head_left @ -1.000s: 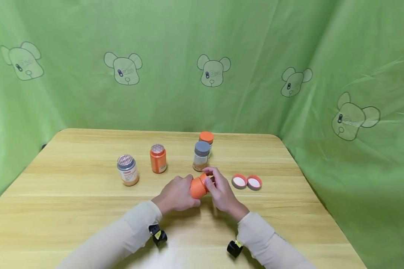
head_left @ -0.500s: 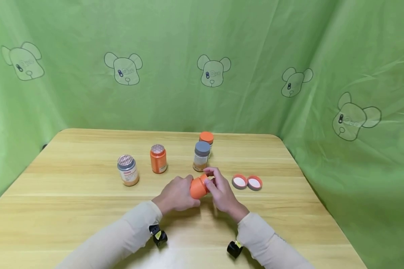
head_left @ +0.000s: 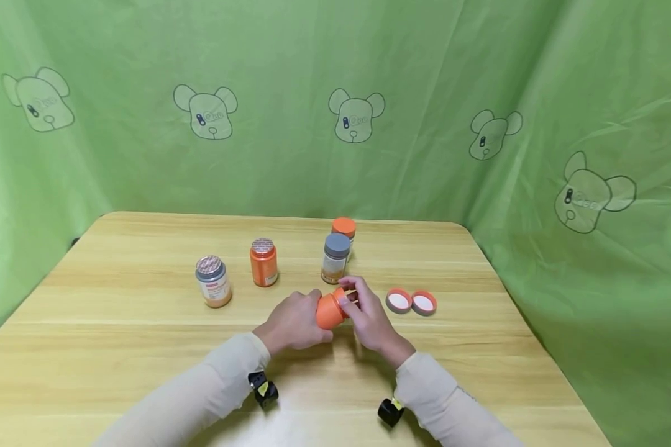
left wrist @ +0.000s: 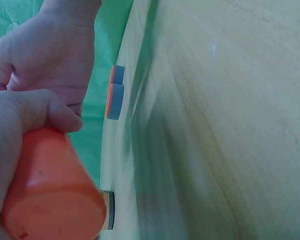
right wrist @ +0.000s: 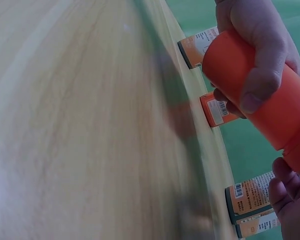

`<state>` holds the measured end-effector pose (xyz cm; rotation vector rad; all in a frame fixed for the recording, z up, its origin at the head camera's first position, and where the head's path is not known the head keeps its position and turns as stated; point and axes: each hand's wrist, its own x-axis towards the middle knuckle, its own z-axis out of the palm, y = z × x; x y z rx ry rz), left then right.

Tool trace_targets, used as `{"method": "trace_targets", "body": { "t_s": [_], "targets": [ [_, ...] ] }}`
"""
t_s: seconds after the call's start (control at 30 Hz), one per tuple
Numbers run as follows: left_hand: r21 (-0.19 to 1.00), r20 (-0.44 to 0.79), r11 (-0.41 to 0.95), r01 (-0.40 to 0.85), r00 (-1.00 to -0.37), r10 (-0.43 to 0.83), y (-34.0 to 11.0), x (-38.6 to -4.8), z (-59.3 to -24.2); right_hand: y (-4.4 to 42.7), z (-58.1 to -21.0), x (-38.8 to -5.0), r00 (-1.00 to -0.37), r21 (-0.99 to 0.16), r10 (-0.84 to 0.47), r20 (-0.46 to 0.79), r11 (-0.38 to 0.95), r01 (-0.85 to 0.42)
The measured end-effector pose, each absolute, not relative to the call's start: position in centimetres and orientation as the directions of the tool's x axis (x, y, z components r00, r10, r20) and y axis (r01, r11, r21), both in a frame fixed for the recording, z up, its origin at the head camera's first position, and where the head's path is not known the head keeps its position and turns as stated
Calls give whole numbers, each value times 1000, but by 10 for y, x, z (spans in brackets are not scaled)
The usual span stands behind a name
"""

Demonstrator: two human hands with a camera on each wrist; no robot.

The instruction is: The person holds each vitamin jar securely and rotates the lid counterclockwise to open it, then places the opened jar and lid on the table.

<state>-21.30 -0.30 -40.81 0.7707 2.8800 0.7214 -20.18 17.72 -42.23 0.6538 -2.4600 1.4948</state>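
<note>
**Smooth orange plastic bottle (head_left: 328,313) held tilted in a two-handed grip**

The bottle is above the middle of the pale wood-grained desk (head_left: 117,360), its neck leaning toward the right edge. The left hand (head_left: 295,321) wraps its rounded body; the right hand (head_left: 373,318) pinches the ridged neck, thumb and fingers curled.

Upright beyond them, toward the desk's far edge, stands a cylindrical grey-lidded jar (head_left: 334,261), partly hiding an orange-lidded jar (head_left: 343,226). Further left is a glossy orange jar with a patterned, shiny seal (head_left: 264,267). Nearest the left edge stands a grey-shouldered jar with a white label (head_left: 215,287), its top similarly sealed.

Toward the right edge, two shallow round lids (head_left: 398,301), grey outside with orange rims and white liners, lie side by side, insides up. Creased green cloth (head_left: 279,167) printed with bear-head outlines hangs behind the rounded far corners.
</note>
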Motion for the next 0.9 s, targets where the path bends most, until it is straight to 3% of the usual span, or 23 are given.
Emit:
{"method": "trace_targets", "body": {
  "t_s": [0.23, 0.43, 0.73, 0.9],
  "targets": [
    [454, 51, 766, 455, -872, 488, -3, -212, -408, 177, -424, -202, -869, -765, -273, 413, 413, -494],
    [450, 46, 771, 451, -873, 485, -3, -212, -407, 177, -424, -202, -894, -775, -238, 379, 446, -447],
    [451, 47, 774, 445, -877, 478, -4, -214, -409, 178, -420, -203, -875, -773, -265, 405, 412, -483],
    [454, 41, 773, 443, -877, 479, -4, -215, -409, 178, -421, -203, -884, -745, -223, 412, 476, -467]
  ]
}}
